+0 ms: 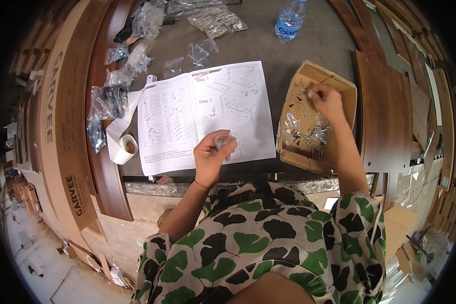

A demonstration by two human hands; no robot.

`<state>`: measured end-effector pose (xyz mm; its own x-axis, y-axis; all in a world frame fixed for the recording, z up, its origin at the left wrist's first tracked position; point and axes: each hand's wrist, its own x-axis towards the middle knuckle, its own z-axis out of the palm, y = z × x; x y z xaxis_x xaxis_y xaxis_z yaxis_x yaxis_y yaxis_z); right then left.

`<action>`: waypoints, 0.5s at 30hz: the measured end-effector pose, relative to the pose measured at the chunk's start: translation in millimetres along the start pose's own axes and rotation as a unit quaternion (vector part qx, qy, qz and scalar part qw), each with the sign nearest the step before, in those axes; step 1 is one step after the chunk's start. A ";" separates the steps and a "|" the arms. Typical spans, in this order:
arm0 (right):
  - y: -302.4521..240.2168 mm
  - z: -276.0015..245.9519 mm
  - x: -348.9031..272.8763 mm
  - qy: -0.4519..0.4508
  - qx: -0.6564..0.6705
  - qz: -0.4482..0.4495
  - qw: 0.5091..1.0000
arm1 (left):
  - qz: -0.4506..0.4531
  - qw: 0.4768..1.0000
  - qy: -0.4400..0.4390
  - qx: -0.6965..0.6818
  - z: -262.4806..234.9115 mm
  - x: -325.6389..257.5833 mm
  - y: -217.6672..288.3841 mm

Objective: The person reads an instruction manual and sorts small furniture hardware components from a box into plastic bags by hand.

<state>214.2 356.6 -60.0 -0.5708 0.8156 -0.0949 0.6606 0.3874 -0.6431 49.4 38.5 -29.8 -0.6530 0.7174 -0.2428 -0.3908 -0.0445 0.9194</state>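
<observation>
My left hand (pixel 211 158) is closed around a small clear plastic bag (pixel 224 141), held over the lower part of an open instruction booklet (pixel 167 149). The booklet lies flat, with printed drawings on both pages. To the right, my right hand (pixel 329 103) reaches into a shallow cardboard box (pixel 345 137). Its fingertips are pinched together near the loose screws (pixel 303 107) at the box's far end; what they hold, if anything, is too small to make out. More metal screws (pixel 309 142) and a small clear bag (pixel 291 121) lie in the nearer part of the box.
A water bottle (pixel 290 20) stands at the back of the dark table. Bags of hardware (pixel 218 21) lie at the back and along the left (pixel 109 101). A roll of white paper (pixel 124 149) sits beside the booklet. Brown boards (pixel 385 111) flank the right side, a long carton (pixel 68 126) the left.
</observation>
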 end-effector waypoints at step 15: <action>-17.7 14.8 21.3 -0.040 0.036 0.010 0.999 | -0.020 0.999 -0.029 -0.015 20.9 5.1 8.9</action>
<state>183.1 360.7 -61.8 -0.5971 0.7849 -0.1656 0.6365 0.3379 -0.6934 56.1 56.2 -16.4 -0.5977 0.7580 -0.2609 -0.4362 -0.0344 0.8992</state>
